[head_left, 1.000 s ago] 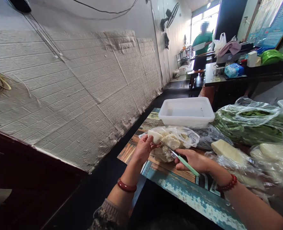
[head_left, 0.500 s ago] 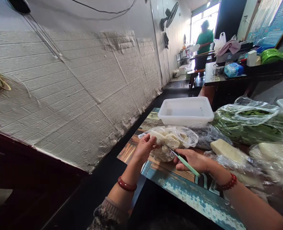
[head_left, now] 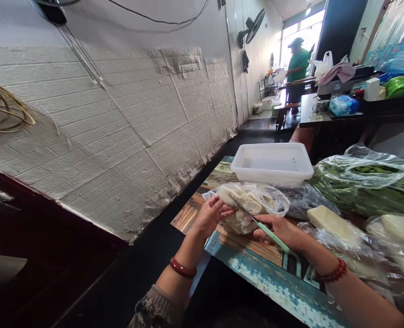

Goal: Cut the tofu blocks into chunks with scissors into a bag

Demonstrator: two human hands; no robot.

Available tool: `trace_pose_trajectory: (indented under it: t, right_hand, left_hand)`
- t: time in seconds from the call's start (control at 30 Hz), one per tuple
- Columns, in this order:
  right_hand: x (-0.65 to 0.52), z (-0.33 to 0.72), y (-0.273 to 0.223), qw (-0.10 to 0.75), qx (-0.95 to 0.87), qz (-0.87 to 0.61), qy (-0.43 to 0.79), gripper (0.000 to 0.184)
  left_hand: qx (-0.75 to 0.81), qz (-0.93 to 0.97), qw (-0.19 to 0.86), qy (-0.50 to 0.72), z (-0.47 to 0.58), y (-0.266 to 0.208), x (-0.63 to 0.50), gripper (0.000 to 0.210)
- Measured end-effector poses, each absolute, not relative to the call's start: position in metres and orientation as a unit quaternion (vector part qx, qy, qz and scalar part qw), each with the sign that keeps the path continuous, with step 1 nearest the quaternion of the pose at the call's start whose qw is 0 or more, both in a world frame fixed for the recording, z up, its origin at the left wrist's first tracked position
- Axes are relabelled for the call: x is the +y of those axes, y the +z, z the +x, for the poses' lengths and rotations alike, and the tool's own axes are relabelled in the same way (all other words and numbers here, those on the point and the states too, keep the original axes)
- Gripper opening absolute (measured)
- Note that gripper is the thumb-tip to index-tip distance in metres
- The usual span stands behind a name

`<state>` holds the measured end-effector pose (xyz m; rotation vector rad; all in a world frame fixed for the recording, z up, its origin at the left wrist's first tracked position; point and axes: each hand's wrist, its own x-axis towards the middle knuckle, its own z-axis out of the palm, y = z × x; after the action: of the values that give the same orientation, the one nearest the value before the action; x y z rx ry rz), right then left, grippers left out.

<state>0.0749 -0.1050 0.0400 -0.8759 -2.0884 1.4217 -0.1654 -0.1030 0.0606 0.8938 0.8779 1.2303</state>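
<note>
My left hand holds a soft white piece of food by its edge, above a clear plastic bag. The food's exact kind is not clear. Closed around a pale green handle, my right hand grips a knife. Its thin dark blade slants up to the left, with the tip at the white piece. More pale, round, porous pieces lie in the open bag beneath both hands.
Behind the bag stands a white plastic tub. To the right are bagged leafy greens, a pale block on plastic, and another bagged pale slab. A person in green stands far back.
The knife tip has moved up and left onto the white piece. My left fingers have spread somewhat. The view has shifted slightly, and the person at the back has turned.
</note>
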Motion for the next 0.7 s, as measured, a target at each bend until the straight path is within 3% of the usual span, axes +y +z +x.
trace_pose_trajectory:
  t: [0.13, 0.3, 0.7]
  right_hand:
    - [-0.1072, 0.0751, 0.0437, 0.236, -0.794, -0.34, 0.446, 0.035]
    - [-0.1105, 0.0754, 0.047, 0.196, -0.792, -0.416, 0.402, 0.049]
    - [-0.1074, 0.0739, 0.0402, 0.18, -0.792, -0.391, 0.432, 0.048]
  left_hand:
    - [0.396, 0.402, 0.603, 0.564, -0.1633, 0.0567, -0.1032, 0.045]
    - [0.406, 0.417, 0.587, 0.563, -0.1612, 0.0613, -0.1019, 0.042]
    - [0.442, 0.434, 0.582, 0.527, -0.1561, 0.0649, -0.1023, 0.04]
